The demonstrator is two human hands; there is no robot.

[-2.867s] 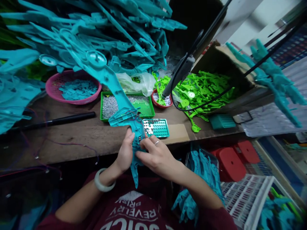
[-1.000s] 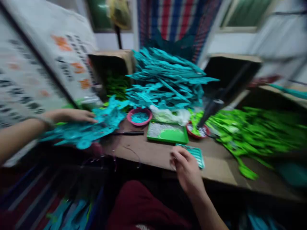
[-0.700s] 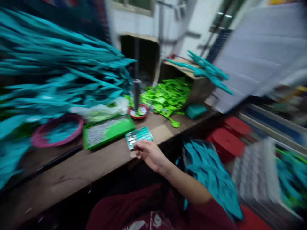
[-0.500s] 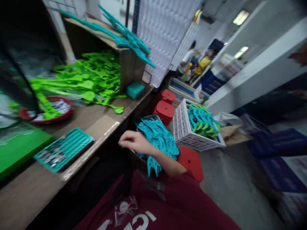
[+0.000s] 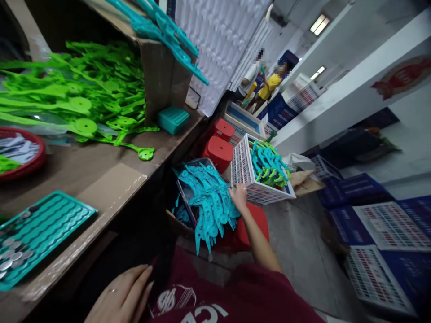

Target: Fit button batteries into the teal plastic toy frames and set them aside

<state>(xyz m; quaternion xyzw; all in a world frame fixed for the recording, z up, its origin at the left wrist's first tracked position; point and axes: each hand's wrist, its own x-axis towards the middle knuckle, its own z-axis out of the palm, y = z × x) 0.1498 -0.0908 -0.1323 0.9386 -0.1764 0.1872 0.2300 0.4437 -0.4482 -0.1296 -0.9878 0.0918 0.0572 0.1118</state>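
My right hand (image 5: 239,197) reaches to the right edge of a pile of turquoise plastic clip-like pieces (image 5: 208,190), thumb against them and fingers apart, holding nothing I can see. These long pieces lie side by side, their tips hanging over the front of a dark-edged container (image 5: 183,193). Low in the picture, my left hand (image 5: 123,294) wears a ring, with its fingers stretched out close together in front of my maroon shirt and nothing visible in it.
The workbench (image 5: 111,179) on the left carries loose green plastic pieces (image 5: 101,89), a teal ridged tray (image 5: 57,229) with metal discs, a red basket (image 5: 42,157) and a cardboard box (image 5: 164,80). Red stools (image 5: 218,152) and a white crate (image 5: 240,166) stand beyond; two people work far back.
My right hand has moved from the pile's near left side to its right edge. My left hand has come into view at the bottom. The view has turned right.
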